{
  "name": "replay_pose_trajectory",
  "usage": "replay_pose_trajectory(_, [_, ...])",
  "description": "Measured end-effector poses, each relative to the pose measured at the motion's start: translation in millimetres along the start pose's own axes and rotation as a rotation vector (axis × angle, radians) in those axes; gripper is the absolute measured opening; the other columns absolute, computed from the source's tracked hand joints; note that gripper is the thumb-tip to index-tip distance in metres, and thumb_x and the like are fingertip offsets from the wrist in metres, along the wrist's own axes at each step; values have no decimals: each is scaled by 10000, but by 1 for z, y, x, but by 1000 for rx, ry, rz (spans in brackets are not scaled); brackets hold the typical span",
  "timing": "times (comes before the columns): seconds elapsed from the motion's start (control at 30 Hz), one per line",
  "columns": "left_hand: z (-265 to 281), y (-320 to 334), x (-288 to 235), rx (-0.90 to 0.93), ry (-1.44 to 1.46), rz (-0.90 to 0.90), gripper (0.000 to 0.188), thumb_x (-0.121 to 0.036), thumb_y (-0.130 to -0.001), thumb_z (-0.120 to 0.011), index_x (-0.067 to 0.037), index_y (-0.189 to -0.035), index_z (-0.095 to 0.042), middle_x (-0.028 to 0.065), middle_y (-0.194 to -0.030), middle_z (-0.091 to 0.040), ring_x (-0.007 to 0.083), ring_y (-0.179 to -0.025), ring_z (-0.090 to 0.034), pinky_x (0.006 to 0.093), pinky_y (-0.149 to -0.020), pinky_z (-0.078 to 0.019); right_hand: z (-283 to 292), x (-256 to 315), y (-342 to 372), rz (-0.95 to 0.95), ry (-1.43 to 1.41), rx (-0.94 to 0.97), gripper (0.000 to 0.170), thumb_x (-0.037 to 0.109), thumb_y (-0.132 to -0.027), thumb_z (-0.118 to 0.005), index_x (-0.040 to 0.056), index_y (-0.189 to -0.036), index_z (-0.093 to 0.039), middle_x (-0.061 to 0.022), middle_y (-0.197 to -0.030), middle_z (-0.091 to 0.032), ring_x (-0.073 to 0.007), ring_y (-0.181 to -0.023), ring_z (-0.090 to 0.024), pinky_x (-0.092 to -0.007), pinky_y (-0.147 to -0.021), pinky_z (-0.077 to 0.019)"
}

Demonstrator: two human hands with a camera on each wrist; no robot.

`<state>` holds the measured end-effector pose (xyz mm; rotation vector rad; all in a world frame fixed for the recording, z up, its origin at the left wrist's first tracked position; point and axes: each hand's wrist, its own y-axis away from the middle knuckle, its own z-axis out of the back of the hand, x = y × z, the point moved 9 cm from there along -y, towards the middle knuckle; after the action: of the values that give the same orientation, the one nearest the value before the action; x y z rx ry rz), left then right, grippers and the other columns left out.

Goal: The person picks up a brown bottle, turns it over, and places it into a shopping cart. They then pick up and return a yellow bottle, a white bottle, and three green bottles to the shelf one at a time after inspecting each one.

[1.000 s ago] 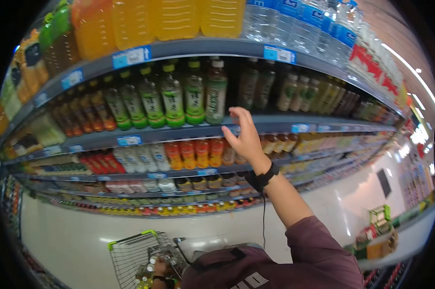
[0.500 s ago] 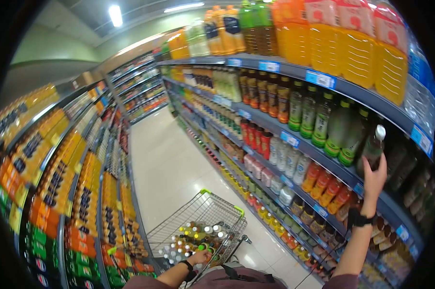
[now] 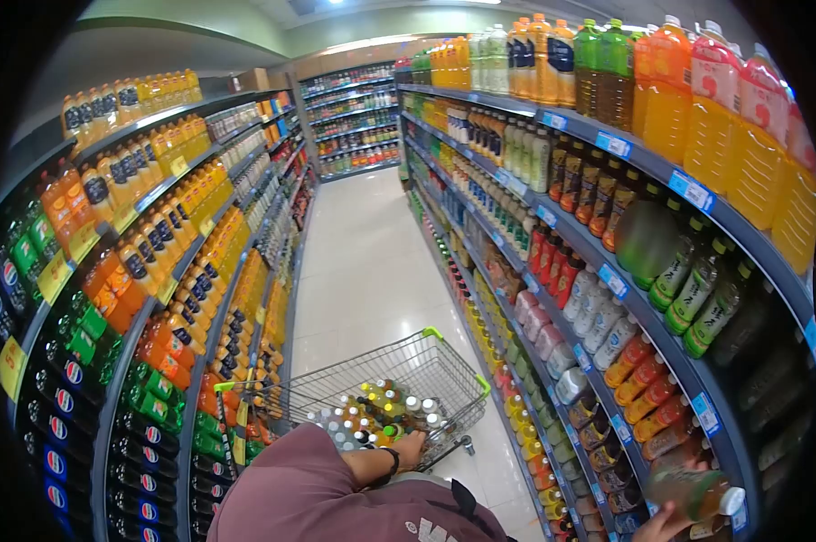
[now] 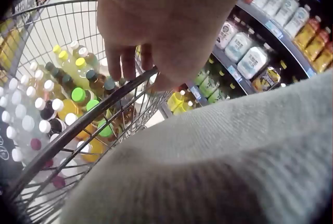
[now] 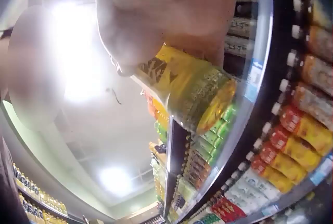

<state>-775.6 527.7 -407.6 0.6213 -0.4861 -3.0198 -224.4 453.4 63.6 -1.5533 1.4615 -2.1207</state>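
At the lower right of the head view, my right hand [image 3: 665, 524] grips a bottle [image 3: 688, 490] with a white cap, lying tilted beside the shelves. The right wrist view has that hand [image 5: 161, 16] round the bottle [image 5: 190, 91], whose label shows yellow; some of its fingers are hidden. My left hand [image 3: 411, 446] is at the near side of the shopping cart [image 3: 336, 370]. Up close in the left wrist view, the left hand [image 4: 161, 24] curls its fingers over the cart's dark rim [image 4: 67, 134]. Many capped bottles [image 4: 67, 104] fill the cart's near part.
Drink shelves [image 3: 607, 271] run along the right, close to my right hand. More bottle shelves [image 3: 155, 316] stand on the left. A pale floor aisle [image 3: 345, 253] leads to a far shelf [image 3: 354, 117].
My right hand reached the shelf, took hold of a bottle and has brought it off the shelf, down towards me. The head view has swung left along the aisle. My left hand stays at the cart.
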Motion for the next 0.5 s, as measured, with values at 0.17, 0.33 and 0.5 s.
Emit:
replay_pose_trajectory(0.17, [22, -17, -13, 90, -24, -6, 357, -220, -842, -605, 10, -1114, -635, 282, -1093, -687, 426, -1074, -661, 507, -918, -527, 13, -64, 116, -613, 157, 391, 677, 335, -1067, -539, -39, -1565, -275, -247, -1562, -376, -338, -1404, -387, -405, -1184, -278])
replay_pose_trajectory(0.33, [-31, -53, -31, 321, 92, -115, 459, -341, -796, -696, -70, -1166, -694, 217, -1114, -714, 412, -1063, -668, 443, -937, -532, -18, -115, 218, -977, -158, 303, 729, 374, -1029, -568, 11, -1580, -259, -154, -1467, -416, -265, -1313, -429, -369, -1087, -347])
replay_pose_trajectory(0.5, [7, -38, -162, 447, 449, -394, 551, -413, -935, -695, -134, -1400, -595, 156, -1398, -605, 320, -1294, -576, 401, -1079, -460, -65, -90, 219, -1063, -375, 389, 861, 133, -736, -853, 24, -1467, -411, -105, -1265, -585, -213, -1128, -586, -361, -992, -472])
